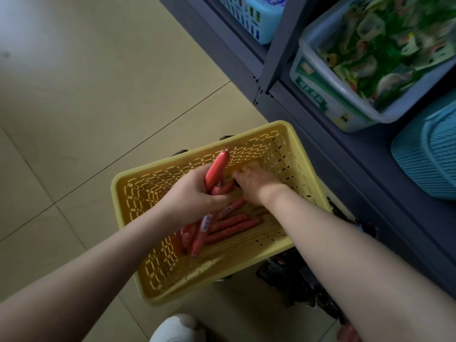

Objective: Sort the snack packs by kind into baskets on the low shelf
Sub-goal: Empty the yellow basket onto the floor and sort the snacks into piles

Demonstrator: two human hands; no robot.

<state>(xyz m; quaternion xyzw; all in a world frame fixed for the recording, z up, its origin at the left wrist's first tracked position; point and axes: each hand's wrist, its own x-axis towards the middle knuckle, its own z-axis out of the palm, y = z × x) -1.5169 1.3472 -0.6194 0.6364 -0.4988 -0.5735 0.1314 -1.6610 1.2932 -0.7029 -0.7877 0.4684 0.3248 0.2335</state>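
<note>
At six o'clock, nearest the camera, a pale rounded shape point(176, 328) pokes in from the bottom edge, likely a knee or shoe; too little shows to be sure. Just past it, at the centre, a yellow basket point(172, 275) sits on the tiled floor point(86, 107), probably set there so both hands can reach in from above. On its bottom lie loose red sausage sticks point(232, 227), the kind being gathered here, with small white labels too blurred to read.

The left hand point(195, 196) is curled around a bunch of the sticks, one thicker sausage point(217, 169) pointing up toward twelve o'clock; bundling several in one fist looks like a way to move them together. The right hand point(256, 183) reaches down into the basket's far side, palm down, and whether its fingers grasp anything cannot be told.

At four o'clock dark crumpled wrappers or bags point(296, 280) lie beside the basket.

Farther off, at one to two o'clock, the dark shelf point(308, 134) carries a clear tub point(320, 90) of green snack packs; its green front label bears print I cannot read. A teal basket point(429, 156) stands at three o'clock, and a light blue basket point(254, 16) at twelve
</note>
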